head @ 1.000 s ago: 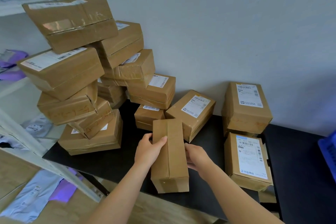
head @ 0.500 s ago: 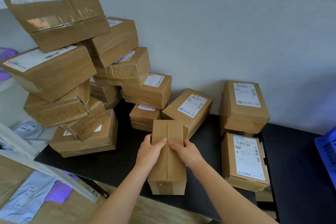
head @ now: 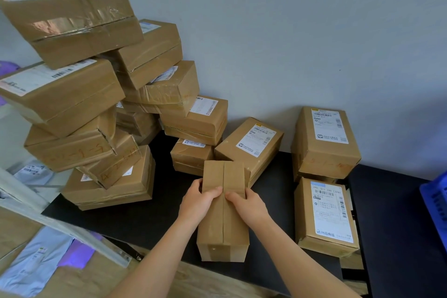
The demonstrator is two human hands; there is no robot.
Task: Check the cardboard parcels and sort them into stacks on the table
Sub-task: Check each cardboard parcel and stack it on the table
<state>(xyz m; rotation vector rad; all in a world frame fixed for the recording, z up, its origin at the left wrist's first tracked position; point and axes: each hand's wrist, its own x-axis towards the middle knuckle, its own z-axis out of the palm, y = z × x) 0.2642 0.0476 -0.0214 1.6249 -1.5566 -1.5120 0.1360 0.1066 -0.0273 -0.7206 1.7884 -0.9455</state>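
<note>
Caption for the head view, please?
A narrow parcel held by the left hand and right hand over the black table; tall stack left, labelled parcels right.

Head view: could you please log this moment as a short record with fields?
parcel: long plain box, taped seam up, no label showing
left hand: grips parcel's left side, thumb on top
right hand: grips its right side, thumb on top
pile: tall uneven heap of boxes, table's left
labelled boxes: two, at right, labels up
table: black
crate: blue, far right edge
</note>
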